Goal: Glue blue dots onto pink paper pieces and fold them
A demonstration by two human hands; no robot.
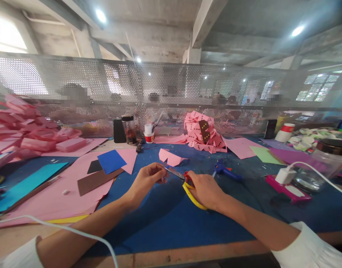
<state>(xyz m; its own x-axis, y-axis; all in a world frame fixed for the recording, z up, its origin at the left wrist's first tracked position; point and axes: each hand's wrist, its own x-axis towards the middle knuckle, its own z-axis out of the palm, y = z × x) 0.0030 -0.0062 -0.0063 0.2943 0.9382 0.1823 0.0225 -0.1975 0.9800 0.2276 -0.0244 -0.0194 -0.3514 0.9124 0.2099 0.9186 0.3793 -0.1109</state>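
Red-and-yellow scissors, gripped in the right hand, slant leftward and away; beside their tips, the left hand pinches, contents unclear.

My scissors have shiny metal blades, smooth plastic handles. I see matt pink paper, cloth sleeves

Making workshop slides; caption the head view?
Right hand holding scissors, pointed toward the left hand, over a blue tabletop.
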